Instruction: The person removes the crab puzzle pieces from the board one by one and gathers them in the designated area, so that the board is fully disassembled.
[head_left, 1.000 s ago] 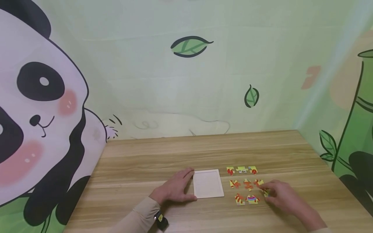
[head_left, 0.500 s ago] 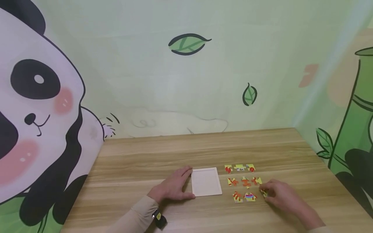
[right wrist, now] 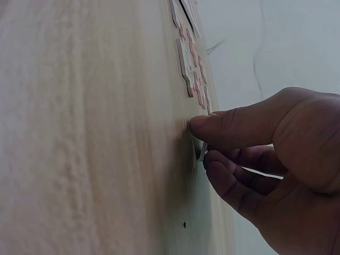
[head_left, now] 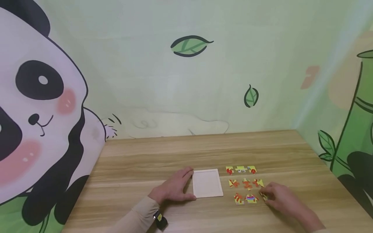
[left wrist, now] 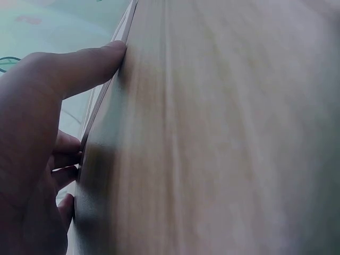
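In the head view my left hand (head_left: 175, 186) rests on the table at the left side of a square, pale puzzle tray (head_left: 207, 183). Thumb and index finger are spread, their tips right at its near and far left corners. My right hand (head_left: 284, 199) pinches a jigsaw piece (head_left: 263, 195) between thumb and fingers, at the right end of the nearest row. In the right wrist view that piece (right wrist: 202, 151) shows as a thin edge, mostly hidden by the fingers. Beside it lie a rainbow-striped piece (head_left: 251, 199) and a red-and-yellow piece (head_left: 239, 199).
More yellow, red and orange jigsaw pieces lie in two rows farther back, among them a middle-row piece (head_left: 247, 184) and a far-row piece (head_left: 241, 169). The wooden table (head_left: 140, 161) meets a wall cloth (head_left: 140, 71) printed with a panda and leaves.
My right hand has drawn slightly back from the middle row, uncovering its rightmost piece, and the pinched piece now looks more tilted. My left hand and the tray keep their places.
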Demonstrator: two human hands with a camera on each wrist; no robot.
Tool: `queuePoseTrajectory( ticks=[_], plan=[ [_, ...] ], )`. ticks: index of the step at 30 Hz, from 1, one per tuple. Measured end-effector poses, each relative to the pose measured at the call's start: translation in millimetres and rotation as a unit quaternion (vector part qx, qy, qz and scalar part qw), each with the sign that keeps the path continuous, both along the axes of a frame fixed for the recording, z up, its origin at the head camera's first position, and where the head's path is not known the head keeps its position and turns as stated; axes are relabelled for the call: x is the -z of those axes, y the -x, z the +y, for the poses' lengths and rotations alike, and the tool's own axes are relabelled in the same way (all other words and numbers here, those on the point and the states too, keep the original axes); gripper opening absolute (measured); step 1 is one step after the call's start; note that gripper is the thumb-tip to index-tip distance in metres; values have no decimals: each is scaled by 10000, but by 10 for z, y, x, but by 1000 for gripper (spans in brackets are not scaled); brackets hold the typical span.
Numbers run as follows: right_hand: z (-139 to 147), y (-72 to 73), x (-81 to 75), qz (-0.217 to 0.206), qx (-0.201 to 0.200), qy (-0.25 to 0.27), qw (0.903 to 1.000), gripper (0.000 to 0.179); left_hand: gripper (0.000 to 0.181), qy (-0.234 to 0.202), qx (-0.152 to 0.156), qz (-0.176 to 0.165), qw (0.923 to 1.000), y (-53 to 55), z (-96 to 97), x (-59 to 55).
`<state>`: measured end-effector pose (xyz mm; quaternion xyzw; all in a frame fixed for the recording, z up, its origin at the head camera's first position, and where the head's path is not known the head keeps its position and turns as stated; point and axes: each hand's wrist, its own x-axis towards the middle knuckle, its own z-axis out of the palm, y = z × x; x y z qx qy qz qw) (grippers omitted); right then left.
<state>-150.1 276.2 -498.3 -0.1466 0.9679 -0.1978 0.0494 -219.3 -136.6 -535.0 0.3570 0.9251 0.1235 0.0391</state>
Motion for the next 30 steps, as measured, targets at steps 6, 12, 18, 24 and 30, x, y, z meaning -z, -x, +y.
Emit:
queuePoseTrajectory(
  ticks=[6, 12, 18, 24, 30],
  plan=[
    [36, -49, 23, 265, -304, -37, 9992, 32, 100, 8, -19, -94, 10000, -7, 42, -10],
    [22, -29, 29, 147, -155, -66, 9998, 29, 100, 34, -77, -142, 9999, -5, 51, -16],
    [-4, -9, 40, 93, -71, 4, 9999, 26, 100, -16, -61, -174, 9998, -1, 28, 12],
    [2, 49, 19, 387, -300, 216, 9986, 25, 101, -58, -101, -214, 9997, 9, 7, 34],
    [-91, 223, -208, 877, -656, 410, 9931, 23, 102, -91, -136, -349, 9993, -6, -17, 12]
  ],
)
